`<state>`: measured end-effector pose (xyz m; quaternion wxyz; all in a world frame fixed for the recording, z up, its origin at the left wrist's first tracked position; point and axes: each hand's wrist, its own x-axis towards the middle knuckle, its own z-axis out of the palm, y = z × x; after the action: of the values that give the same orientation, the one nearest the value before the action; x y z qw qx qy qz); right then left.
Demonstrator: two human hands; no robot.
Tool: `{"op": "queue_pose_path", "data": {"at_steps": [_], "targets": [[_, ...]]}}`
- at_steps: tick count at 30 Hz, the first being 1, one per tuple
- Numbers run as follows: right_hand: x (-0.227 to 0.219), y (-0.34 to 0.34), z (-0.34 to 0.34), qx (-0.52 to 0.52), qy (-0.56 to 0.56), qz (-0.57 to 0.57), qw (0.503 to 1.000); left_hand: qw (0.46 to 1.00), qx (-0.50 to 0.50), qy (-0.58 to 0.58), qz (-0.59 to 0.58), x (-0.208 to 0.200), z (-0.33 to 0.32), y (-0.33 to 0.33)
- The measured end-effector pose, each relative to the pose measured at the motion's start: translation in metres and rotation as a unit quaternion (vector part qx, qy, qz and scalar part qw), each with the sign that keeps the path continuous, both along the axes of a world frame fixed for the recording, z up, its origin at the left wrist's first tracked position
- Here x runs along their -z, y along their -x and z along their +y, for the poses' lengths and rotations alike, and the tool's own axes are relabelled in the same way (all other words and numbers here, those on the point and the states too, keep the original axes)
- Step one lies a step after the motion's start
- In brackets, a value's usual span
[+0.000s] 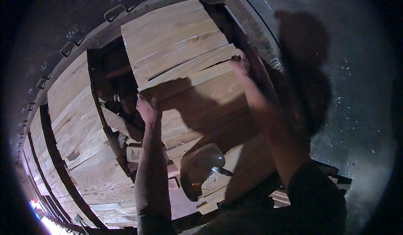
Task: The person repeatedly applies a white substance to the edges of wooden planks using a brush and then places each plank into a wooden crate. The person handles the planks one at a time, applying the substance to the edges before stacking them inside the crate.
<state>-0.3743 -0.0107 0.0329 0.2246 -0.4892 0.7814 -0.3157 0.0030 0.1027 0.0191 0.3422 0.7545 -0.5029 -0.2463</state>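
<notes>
Fingers of the left hand (147,109) curl over the near left edge of a pale wooden plank (189,73), while fingers of the right hand (240,63) pinch its far right end. Below the left fingers, a hammer (201,168) rests on the boards.

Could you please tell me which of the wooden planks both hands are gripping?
It is the plank in shadow just below the sunlit ones: the left hand grips its left end and the right hand its right end. The other planks go untouched.
</notes>
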Motion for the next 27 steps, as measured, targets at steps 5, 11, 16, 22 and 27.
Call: {"op": "queue_pose_path", "data": {"at_steps": [5,11,16,22,27], "targets": [[0.022,-0.006,0.012,0.112,0.121,0.154,0.974,0.994,-0.022,0.047,0.095,0.007,-0.008,0.025],[0.022,-0.013,0.014,0.142,0.078,0.155,0.975,0.986,-0.072,0.074,0.130,0.003,-0.013,0.030],[0.074,0.033,0.006,0.092,0.042,0.170,0.980,0.993,-0.044,0.067,0.091,-0.017,-0.021,0.048],[0.037,0.020,0.017,0.007,0.064,0.249,0.966,0.995,-0.076,0.060,-0.034,0.003,-0.016,0.043],[0.008,0.009,0.026,-0.051,0.054,0.268,0.961,0.991,-0.036,0.101,-0.084,0.005,-0.014,0.039]]}}
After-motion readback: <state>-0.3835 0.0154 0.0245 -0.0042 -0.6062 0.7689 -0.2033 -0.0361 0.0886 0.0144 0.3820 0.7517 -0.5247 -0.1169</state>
